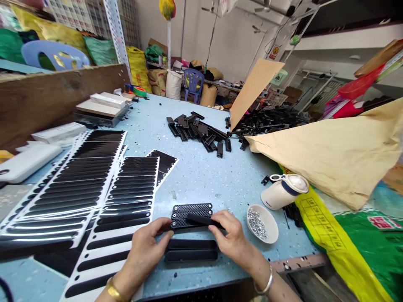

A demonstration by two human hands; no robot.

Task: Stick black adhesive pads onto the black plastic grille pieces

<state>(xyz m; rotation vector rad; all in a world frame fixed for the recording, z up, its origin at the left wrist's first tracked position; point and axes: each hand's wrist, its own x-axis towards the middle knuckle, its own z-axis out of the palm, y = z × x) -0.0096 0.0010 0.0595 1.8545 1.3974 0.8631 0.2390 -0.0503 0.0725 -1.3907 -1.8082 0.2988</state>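
Note:
On the blue speckled table lies a black textured piece [192, 208] made of parallel bars with silver dots at the ends. My right hand [231, 237] pinches the end of a black strip [199, 219], which lies slanted over the piece's lower right part. At the piece's left end is my left hand [151, 243], thumb and index finger apart around its lower corner; whether they press on it is unclear. Just below, between the hands, sit smooth black bars [191, 250]. Sheets of black strips [130, 191] spread out to the left, some strips peeled off near the bottom.
A white bowl [262, 223] of small silver parts and a white lidded mug [280, 195] stand at the right. Black pieces [201, 132] are heaped farther back. Brown paper [330, 147] and a yellow-green bag [333, 239] cover the right edge. White boxes [58, 133] sit at left.

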